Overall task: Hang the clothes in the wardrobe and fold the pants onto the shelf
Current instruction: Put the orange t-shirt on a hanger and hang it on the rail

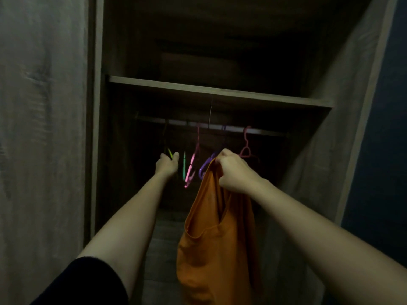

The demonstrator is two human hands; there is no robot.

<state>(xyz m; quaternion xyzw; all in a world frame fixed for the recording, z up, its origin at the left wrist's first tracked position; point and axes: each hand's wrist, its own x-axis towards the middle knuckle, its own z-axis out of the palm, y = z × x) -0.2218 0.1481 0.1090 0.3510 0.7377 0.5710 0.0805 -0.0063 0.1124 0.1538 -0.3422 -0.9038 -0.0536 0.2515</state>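
Observation:
An orange top (209, 234) hangs down from my right hand (235, 170), whose curled fingers grip its upper edge just below the wardrobe rail (180, 122). My left hand (167, 165) reaches into the dark wardrobe and closes on a yellow-green hanger (170, 153) that hangs from the rail. Between my two hands dangle a green hanger (184, 165), a pink hanger (193, 159) and a purple hanger (206, 166). Another pink hanger (246, 146) hangs on the rail to the right of my right hand.
A wooden shelf (220, 92) runs across the wardrobe above the rail, with a dark compartment over it. The wardrobe's side panels (343, 106) close in left and right. A pale curtain or door (39, 128) fills the left side.

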